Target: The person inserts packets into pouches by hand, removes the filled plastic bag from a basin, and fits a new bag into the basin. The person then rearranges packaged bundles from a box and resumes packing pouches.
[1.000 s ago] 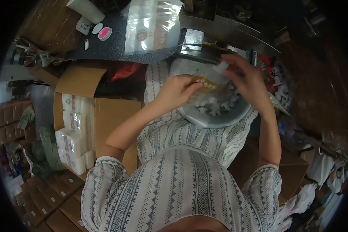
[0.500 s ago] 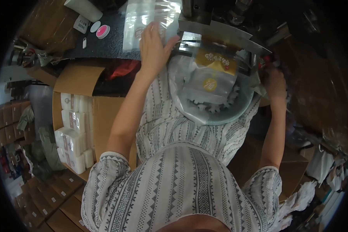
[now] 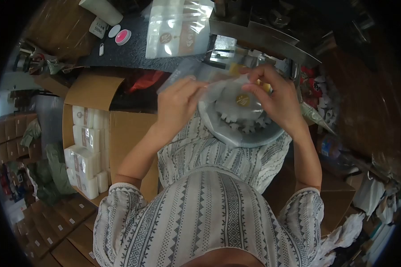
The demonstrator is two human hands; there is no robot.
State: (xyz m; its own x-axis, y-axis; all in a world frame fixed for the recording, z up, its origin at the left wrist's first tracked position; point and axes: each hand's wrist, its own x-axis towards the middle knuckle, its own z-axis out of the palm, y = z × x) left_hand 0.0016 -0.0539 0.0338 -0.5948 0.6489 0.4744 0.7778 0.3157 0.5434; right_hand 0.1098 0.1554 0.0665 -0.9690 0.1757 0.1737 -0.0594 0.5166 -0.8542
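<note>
A blurred translucent plastic bag (image 3: pixel 186 73) is pinched in my left hand (image 3: pixel 178 101), its fingers closed at the bag's edge. My right hand (image 3: pixel 278 98) hovers over the basin, thumb and fingers brought together near the bag's other end; what sits between them is blurred. Below my hands, a grey-blue basin (image 3: pixel 249 141) lined with clear plastic rests on my lap. White toothed pieces (image 3: pixel 236 119) lie inside it. A clear packet with a round gold logo (image 3: pixel 243 99) lies over the basin, partly hidden by my right hand.
Printed clear bags (image 3: pixel 178 33) lie on a dark mat (image 3: pixel 133 53), near a pink round tin (image 3: pixel 123 37). An open carton (image 3: pixel 131 147) with white packs (image 3: pixel 81 160) stands left. Metal machinery (image 3: pixel 272 38) is ahead; red and white packets (image 3: pixel 314 86) are at right.
My left hand has come down from the printed bags with a translucent bag. My right hand has moved in from the right-hand packets to above the basin.
</note>
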